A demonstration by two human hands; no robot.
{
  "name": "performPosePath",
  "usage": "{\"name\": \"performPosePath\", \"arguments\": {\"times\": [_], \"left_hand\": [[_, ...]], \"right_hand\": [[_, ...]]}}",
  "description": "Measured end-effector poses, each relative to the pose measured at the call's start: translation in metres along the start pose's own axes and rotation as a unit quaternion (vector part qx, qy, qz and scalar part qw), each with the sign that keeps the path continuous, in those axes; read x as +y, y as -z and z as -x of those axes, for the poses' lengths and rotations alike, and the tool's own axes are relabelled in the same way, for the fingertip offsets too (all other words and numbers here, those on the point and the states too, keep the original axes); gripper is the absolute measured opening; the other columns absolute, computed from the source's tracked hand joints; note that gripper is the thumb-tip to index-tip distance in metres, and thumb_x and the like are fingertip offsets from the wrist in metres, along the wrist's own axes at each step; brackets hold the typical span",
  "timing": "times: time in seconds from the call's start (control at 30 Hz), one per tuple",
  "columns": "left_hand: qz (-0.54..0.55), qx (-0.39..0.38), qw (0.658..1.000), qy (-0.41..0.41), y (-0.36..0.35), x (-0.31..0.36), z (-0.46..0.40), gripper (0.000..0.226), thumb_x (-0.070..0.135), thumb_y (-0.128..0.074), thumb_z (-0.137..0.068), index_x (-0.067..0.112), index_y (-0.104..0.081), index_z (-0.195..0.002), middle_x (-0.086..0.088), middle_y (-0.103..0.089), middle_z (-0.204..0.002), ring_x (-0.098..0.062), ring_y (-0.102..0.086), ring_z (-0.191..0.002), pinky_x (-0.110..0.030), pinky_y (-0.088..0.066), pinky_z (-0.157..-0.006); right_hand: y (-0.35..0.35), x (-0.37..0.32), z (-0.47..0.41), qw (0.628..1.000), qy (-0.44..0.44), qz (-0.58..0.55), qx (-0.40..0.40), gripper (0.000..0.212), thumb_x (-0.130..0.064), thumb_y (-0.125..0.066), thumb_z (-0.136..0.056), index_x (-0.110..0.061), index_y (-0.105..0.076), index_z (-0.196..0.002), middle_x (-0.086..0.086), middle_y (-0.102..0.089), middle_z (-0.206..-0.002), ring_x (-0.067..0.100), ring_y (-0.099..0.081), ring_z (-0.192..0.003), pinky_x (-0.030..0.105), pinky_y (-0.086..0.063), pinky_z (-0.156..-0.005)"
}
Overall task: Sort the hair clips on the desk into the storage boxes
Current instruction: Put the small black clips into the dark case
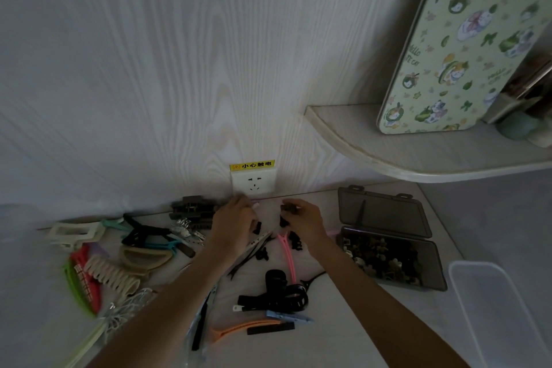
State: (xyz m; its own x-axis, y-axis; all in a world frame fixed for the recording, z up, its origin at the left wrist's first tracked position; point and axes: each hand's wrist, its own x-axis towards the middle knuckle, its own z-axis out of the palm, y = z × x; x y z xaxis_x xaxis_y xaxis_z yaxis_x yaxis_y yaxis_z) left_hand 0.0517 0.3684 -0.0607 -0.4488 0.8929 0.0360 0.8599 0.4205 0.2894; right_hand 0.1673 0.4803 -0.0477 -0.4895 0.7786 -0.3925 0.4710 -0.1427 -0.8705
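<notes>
near the wall socket (253, 183) at the back of the desk (343, 334), the right hand (301, 219) pinches a small dark clip (288, 208) in its fingertips. the left hand (236, 219) is curled with its fingers bent down over tiny black clips (257, 227); whether it grips one i cannot tell. a pink clip (289, 257) lies between the forearms. at right, the open grey storage box (388, 260) holds many small clips.

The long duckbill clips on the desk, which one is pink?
The pink duckbill clip lying lengthwise between the two forearms, just below the right hand. The orange one lies nearer the camera, the blue one beside it.
</notes>
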Motion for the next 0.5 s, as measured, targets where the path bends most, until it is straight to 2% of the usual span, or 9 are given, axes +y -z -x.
{"name": "performPosePath", "arguments": {"times": [0.07, 0.13, 0.23, 0.3, 0.4, 0.5], "left_hand": [[-0.021, 0.020, 1.000, -0.001, -0.005, -0.003, 0.008, 0.005, 0.018, -0.079, -0.067, 0.018, -0.074, -0.066, 0.004, -0.066, -0.081, -0.022, -0.062, -0.086, -0.034, -0.050, -0.060], [-0.037, 0.012, 0.999, -0.002, -0.005, -0.001, 0.013, 0.014, 0.031, -0.074, -0.074, 0.018, -0.074, -0.070, 0.003, -0.067, -0.083, -0.023, -0.061, -0.088, -0.036, -0.049, -0.068], [-0.093, -0.020, 0.995, -0.022, 0.000, 0.003, 0.016, 0.030, 0.046, -0.062, -0.082, 0.021, -0.073, -0.093, 0.004, -0.064, -0.102, -0.022, -0.054, -0.106, -0.037, -0.042, -0.087], [-0.091, -0.030, 0.995, -0.017, 0.002, 0.006, 0.016, 0.033, 0.048, -0.062, -0.081, 0.021, -0.071, -0.098, 0.004, -0.063, -0.108, -0.021, -0.052, -0.110, -0.035, -0.038, -0.093], [-0.045, 0.016, 0.999, -0.001, 0.009, 0.028, 0.009, 0.033, 0.048, -0.071, -0.073, 0.019, -0.072, -0.089, 0.000, -0.069, -0.100, -0.024, -0.060, -0.097, -0.037, -0.044, -0.085], [0.111, -0.012, 0.994, -0.010, 0.018, 0.071, 0.001, 0.030, 0.045, -0.064, -0.082, 0.025, -0.066, -0.104, 0.007, -0.068, -0.105, -0.014, -0.061, -0.093, -0.030, -0.047, -0.080]], "right_hand": [[0.008, -0.009, 0.008, 0.987, -0.077, -0.141, -0.010, 0.023, 0.002, -0.054, -0.088, -0.004, -0.060, -0.110, 0.015, -0.062, -0.106, 0.026, -0.062, -0.090, 0.037, -0.054, -0.083], [0.023, -0.018, 0.021, 0.957, -0.127, -0.254, -0.059, 0.018, -0.002, -0.045, -0.094, -0.008, -0.054, -0.108, 0.011, -0.060, -0.096, 0.023, -0.062, -0.080, 0.029, -0.052, -0.071], [0.055, -0.021, 0.044, 0.932, -0.155, -0.300, -0.131, 0.012, -0.010, -0.047, -0.095, -0.010, -0.057, -0.099, 0.007, -0.065, -0.090, 0.017, -0.064, -0.068, 0.021, -0.050, -0.053], [0.082, -0.020, 0.058, 0.927, -0.154, -0.307, -0.149, 0.013, -0.011, -0.051, -0.093, -0.009, -0.059, -0.102, 0.008, -0.067, -0.090, 0.014, -0.063, -0.062, 0.019, -0.049, -0.048], [0.124, -0.015, 0.074, 0.948, -0.131, -0.267, -0.112, 0.018, -0.008, -0.053, -0.091, -0.010, -0.059, -0.108, 0.007, -0.069, -0.087, 0.013, -0.063, -0.064, 0.019, -0.048, -0.053], [0.155, -0.006, 0.081, 0.983, -0.103, -0.153, -0.011, 0.023, -0.006, -0.053, -0.091, -0.012, -0.057, -0.113, 0.008, -0.063, -0.103, 0.018, -0.063, -0.087, 0.025, -0.050, -0.077]]}}
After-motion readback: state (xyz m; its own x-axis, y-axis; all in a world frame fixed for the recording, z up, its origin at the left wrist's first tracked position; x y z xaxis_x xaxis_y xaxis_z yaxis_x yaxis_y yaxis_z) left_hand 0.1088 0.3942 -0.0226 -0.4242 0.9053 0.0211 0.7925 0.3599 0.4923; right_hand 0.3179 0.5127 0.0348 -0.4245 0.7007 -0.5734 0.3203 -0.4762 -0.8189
